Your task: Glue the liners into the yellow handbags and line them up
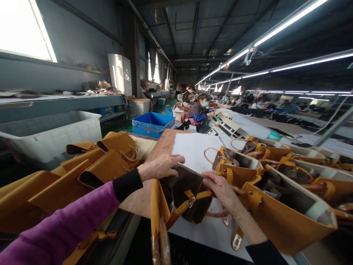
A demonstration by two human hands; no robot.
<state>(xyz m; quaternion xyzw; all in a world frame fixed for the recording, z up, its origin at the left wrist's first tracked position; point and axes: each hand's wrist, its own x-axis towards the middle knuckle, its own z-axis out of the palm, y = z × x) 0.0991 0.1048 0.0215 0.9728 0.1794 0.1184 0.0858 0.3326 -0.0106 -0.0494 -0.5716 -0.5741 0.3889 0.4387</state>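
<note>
Mustard Bag [180, 187] Lies Before the Person

Between similar bags on the left [106, 171] and right [286, 213], the right hand [222, 189] pinches its rim. The left hand [160, 167] curls at the rim's other end; whether it grips cannot be told.
</note>
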